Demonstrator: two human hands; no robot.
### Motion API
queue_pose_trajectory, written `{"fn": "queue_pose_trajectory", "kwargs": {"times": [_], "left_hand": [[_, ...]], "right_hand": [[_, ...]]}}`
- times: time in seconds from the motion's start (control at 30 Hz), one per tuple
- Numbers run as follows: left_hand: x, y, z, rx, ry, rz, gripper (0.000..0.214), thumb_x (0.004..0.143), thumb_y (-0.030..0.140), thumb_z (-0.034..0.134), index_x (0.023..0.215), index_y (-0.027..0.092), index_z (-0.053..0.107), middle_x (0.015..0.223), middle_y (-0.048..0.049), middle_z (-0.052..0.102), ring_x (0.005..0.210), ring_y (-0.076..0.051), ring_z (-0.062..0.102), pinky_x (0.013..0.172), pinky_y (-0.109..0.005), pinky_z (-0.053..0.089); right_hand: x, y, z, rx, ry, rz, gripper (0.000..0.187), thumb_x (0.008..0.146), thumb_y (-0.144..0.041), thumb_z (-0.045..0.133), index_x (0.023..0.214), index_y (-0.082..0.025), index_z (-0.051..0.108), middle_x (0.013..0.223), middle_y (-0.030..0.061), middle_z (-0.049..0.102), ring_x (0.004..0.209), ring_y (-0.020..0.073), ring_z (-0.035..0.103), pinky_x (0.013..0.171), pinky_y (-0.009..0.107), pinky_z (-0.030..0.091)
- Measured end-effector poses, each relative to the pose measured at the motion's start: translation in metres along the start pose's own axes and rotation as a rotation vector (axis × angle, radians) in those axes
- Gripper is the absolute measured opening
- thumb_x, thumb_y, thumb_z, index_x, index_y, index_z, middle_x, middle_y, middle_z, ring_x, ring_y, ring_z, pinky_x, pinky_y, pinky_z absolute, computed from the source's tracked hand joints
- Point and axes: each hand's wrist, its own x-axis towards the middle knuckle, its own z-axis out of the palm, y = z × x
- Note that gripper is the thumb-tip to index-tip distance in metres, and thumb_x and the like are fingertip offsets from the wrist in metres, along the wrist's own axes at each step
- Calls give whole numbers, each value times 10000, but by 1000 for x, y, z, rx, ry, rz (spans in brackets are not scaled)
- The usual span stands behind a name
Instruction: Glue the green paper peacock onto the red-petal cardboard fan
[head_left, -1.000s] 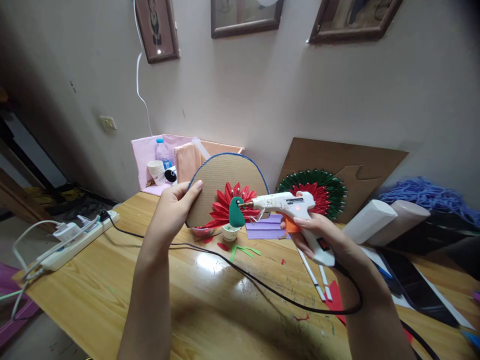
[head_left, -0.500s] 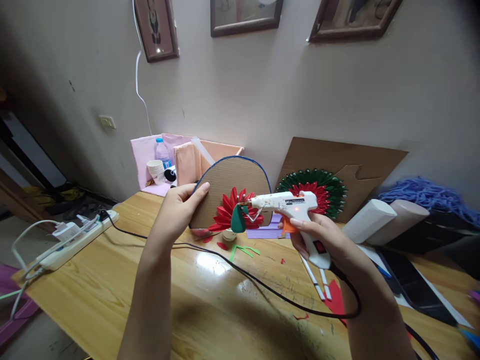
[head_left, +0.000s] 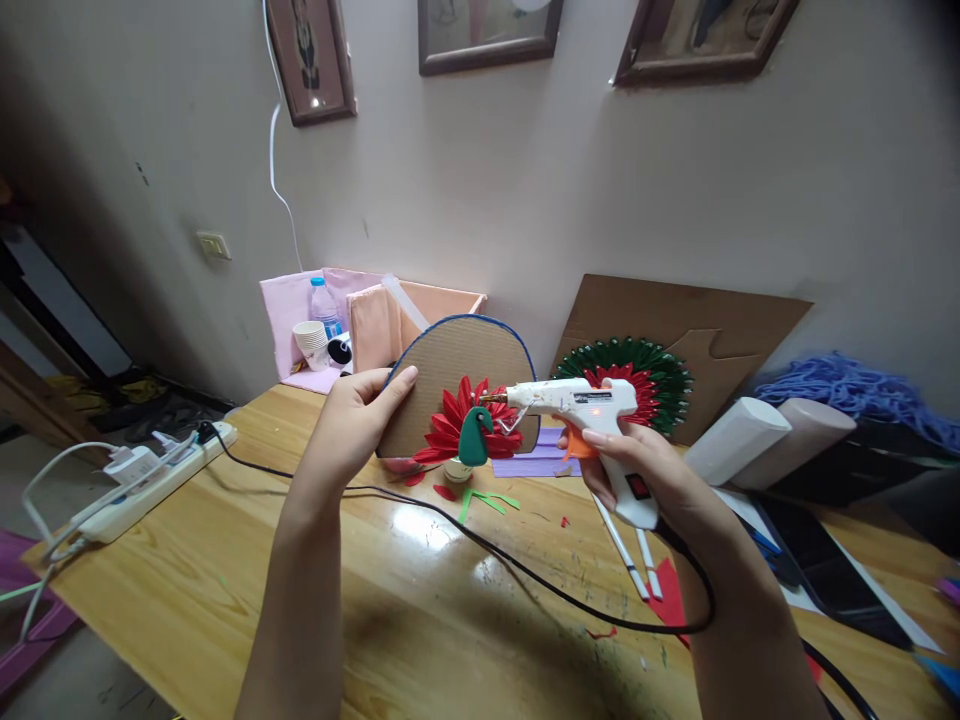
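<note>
My left hand (head_left: 352, 425) grips the left edge of a half-round cardboard piece (head_left: 450, 365) with a blue rim, held upright above the table. Red paper petals (head_left: 454, 425) and a dark green bird-shaped piece (head_left: 472, 440) are stuck on its lower front. My right hand (head_left: 649, 470) is wrapped round the handle of a white hot glue gun (head_left: 577, 400) with an orange trigger. Its nozzle points left and touches the craft just above the green piece. The gun's black cord (head_left: 525, 575) loops across the wooden table (head_left: 225, 560).
A white power strip (head_left: 142, 480) lies at the table's left edge. Pink boxes (head_left: 360, 320) with a bottle and paper cups stand at the back. A green and red paper fan (head_left: 645, 375) leans on brown cardboard. Glue sticks (head_left: 630, 555), paper scraps and blue yarn (head_left: 862, 390) lie right.
The cardboard piece has tilted and sunk slightly. The glue gun has lifted a little, its nozzle staying near the green piece.
</note>
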Motion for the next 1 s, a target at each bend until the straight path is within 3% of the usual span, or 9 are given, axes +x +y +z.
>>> {"fn": "queue_pose_trajectory", "kwargs": {"times": [0.53,0.83,1.0], "left_hand": [[-2,5,3,52,-27,35,384,750,474,592,552,150,532,543,24,473,502,-87,360,427,-189,250],[-1,3,5,55,-33,50,401,752,474,588,529,154,492,530,28,442,490,-80,340,424,-190,240],[-2,4,5,45,-52,34,402,750,492,591,550,153,508,539,31,454,489,-79,356,425,-187,253]], "right_hand": [[-17,-16,15,-109,172,-38,389,800,-508,538,576,-193,498,426,-3,518,409,110,446,419,241,335],[-16,-15,15,-90,146,-56,355,794,-508,539,634,-193,518,423,-9,529,389,104,440,392,238,306],[-17,-19,16,-102,145,-31,383,807,-480,541,558,-193,489,422,-3,521,404,98,439,408,234,316]]}}
